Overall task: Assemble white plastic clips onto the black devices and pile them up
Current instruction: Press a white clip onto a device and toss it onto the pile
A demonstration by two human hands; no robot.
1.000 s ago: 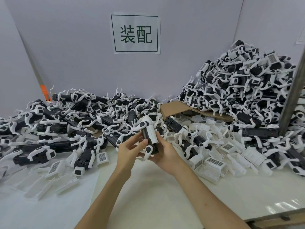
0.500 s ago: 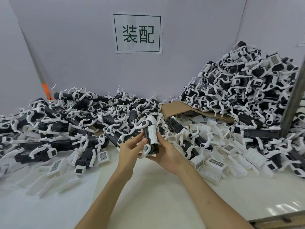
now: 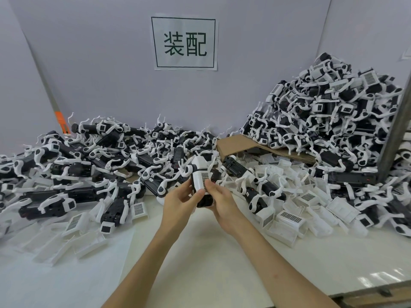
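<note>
Both my hands hold one black device (image 3: 204, 200) upright over the middle of the table. A white plastic clip (image 3: 199, 174) with a printed grid label covers its upper front. My left hand (image 3: 180, 202) grips the device from the left, thumb on the clip's lower edge. My right hand (image 3: 222, 202) grips it from the right, thumb pressing on the label. The device's lower end shows between my palms.
A low heap of black devices (image 3: 89, 165) covers the left and back of the white table (image 3: 200, 263). A tall pile of clipped devices (image 3: 329, 121) rises at the right over a cardboard sheet (image 3: 235, 144). Loose white clips (image 3: 289, 218) lie at the right front. A grey post (image 3: 398, 121) stands far right.
The white clip has gone from the side of the device to its front, label facing me. My thumbs have closed onto the clip. The device stays in the same spot.
</note>
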